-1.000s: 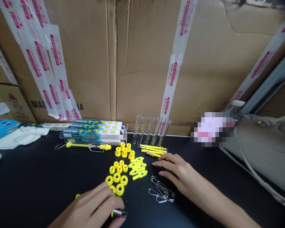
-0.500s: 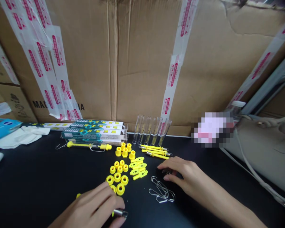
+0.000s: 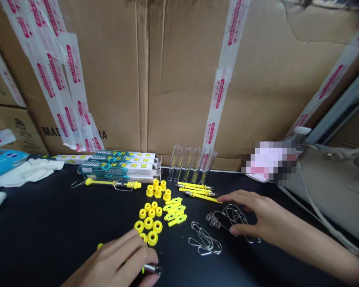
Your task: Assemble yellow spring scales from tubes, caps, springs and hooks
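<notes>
L hand is near, L of ctr, fingers clamped on a short silver metal cylinder w/ a bit of yellow at its L end; rest of it hidden by the hand. R hand is on the R side, thumb & fingers spread apart around a tangle of thin silver wire hooks; can't tell if thumb touches the wire. Small silver metal coils lie at the tangle's L end. Index tip is right by the R end of the nearest of the slim yellow plastic rods w/ silver parts; contact unclear.

Bent silver wire loops in a pile between the hands, nearer R hand. Ctr of black table, far to near: tall yellow flanged caps, small yellow sleeves, wide yellow rings, these last just beyond L hand. Flat slotted yellow tabs just R of them. Five clear tubes upright, far side. Yellow spring scale w/ wire hook lies far L, in front of green-and-white cartons.
</notes>
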Available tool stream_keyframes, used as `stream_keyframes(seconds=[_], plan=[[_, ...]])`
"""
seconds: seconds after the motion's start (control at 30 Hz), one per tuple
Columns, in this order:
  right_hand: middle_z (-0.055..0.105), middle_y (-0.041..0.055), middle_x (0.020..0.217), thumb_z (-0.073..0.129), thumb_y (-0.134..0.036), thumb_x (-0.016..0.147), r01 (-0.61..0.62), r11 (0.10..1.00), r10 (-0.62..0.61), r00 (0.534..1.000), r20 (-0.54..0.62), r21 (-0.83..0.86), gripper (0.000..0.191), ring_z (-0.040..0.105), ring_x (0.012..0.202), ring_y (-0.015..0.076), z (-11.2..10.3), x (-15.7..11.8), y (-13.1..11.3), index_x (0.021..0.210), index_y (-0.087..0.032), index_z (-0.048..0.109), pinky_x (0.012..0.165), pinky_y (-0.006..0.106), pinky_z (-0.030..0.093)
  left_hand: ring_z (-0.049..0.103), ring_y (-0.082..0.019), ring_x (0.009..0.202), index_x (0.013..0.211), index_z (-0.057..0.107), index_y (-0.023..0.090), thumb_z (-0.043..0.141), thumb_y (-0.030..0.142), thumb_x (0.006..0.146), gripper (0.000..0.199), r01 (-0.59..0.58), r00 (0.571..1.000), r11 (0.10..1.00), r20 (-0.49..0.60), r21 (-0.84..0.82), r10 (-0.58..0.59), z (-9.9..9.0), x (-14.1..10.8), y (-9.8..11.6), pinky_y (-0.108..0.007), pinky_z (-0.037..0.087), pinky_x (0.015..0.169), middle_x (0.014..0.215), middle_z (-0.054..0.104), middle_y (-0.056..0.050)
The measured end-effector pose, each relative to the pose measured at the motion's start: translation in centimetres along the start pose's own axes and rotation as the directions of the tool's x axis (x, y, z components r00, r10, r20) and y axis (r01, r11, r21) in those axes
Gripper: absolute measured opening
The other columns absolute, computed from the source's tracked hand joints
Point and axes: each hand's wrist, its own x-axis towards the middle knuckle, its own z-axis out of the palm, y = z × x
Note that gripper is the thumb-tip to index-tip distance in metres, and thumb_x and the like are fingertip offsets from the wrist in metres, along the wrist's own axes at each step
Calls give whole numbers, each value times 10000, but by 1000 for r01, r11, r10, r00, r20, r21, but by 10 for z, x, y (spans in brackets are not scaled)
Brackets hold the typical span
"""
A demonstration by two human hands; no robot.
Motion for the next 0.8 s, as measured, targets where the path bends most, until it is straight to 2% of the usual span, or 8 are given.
stream_keyframes(seconds=[0.1,0.23,0.4,0.6,0.7,0.8], plan=[[661,164,1236,823,-311,692,-104,993,106,994,29,-50,608,643,1120,336,3,0,4,1255,-150,657,1016,478,494,680,-127,684,910,626,270,339,384,1085,355,17,1000,1000,-3,-14,-17,0,0,1,-214,479,622,751,683,48],[631,154,1194,788,-363,727,-204,977,208,976,70,-68,558,649,1077,340,10,-1,1,1238,-185,651,1000,490,490,686,-125,707,914,624,277,350,389,1082,340,27,1000,999,-12,-26,-27,1,-1,1,-207,482,641,766,693,53],[659,70,1049,782,-224,704,-194,980,198,975,97,-46,431,687,911,272,8,-4,5,1121,-251,679,847,398,544,687,-127,701,916,631,273,357,374,1080,335,19,1000,1000,-5,-17,-19,-1,-1,2,-201,488,629,754,691,47],[658,10,893,758,-69,635,-175,984,177,980,94,-28,319,648,774,205,2,-4,11,886,-261,718,675,283,518,698,-141,718,935,623,259,379,315,1067,282,14,1000,1000,27,-4,-14,-1,0,2,-213,505,636,779,695,26],[655,5,902,724,-18,612,-174,985,174,981,92,-3,345,639,792,197,1,-4,9,860,-257,718,658,258,514,691,-136,707,925,622,258,378,323,1067,290,16,1000,1000,25,-20,-16,-1,-1,2,-211,496,624,766,690,27],[662,10,964,691,24,580,-193,981,190,976,106,26,450,649,830,200,-1,-4,7,929,-258,714,646,242,529,689,-129,702,917,618,260,370,327,1071,300,19,1000,1000,22,-8,-19,0,-1,2,-212,490,629,769,689,32]])
